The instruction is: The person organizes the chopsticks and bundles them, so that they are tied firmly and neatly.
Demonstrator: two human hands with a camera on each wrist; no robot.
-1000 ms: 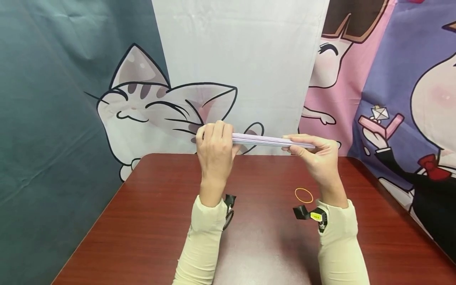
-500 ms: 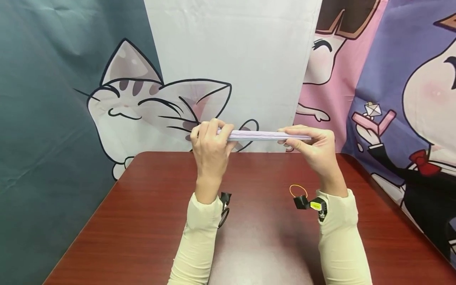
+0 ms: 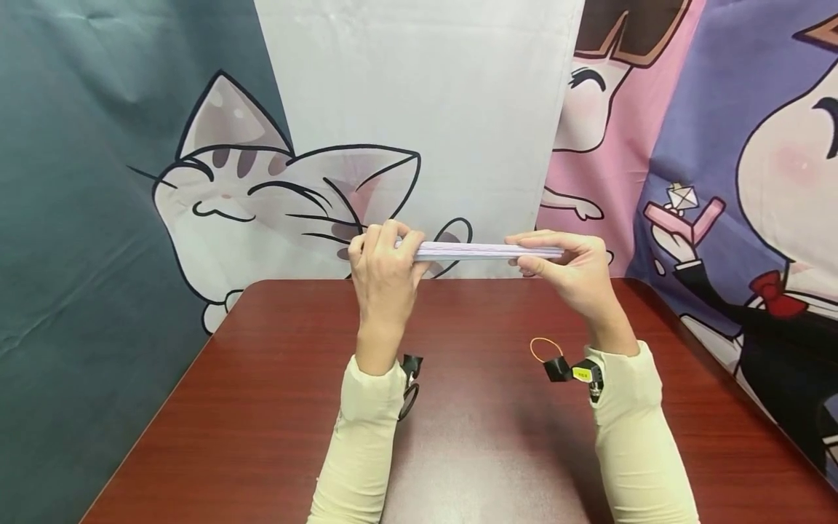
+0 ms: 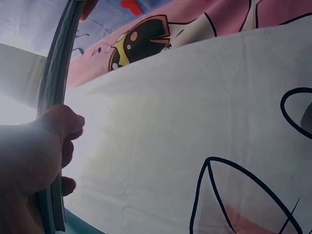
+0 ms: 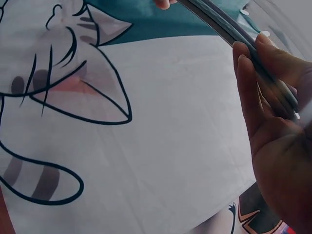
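Observation:
Held up above the far edge of the table is a thin, flat, pale lilac stack, seen edge-on with fine layers along its side; its faces are hidden. My left hand grips its left end, fingers over the top and thumb beneath. At the right end my right hand pinches it between thumb and fingers. In the left wrist view the stack runs up past the left thumb and looks dark against the light. The right wrist view has the stack between right thumb and fingertips.
A thin yellow loop like a rubber band lies on the reddish-brown table, partly behind the black camera on my right wrist. Cartoon-printed cloth hangs behind and on both sides.
The stack has gone from slanting down rightward to nearly level. Both hands sit slightly further left in view, as the whole scene shifted left. The grips on both ends stay.

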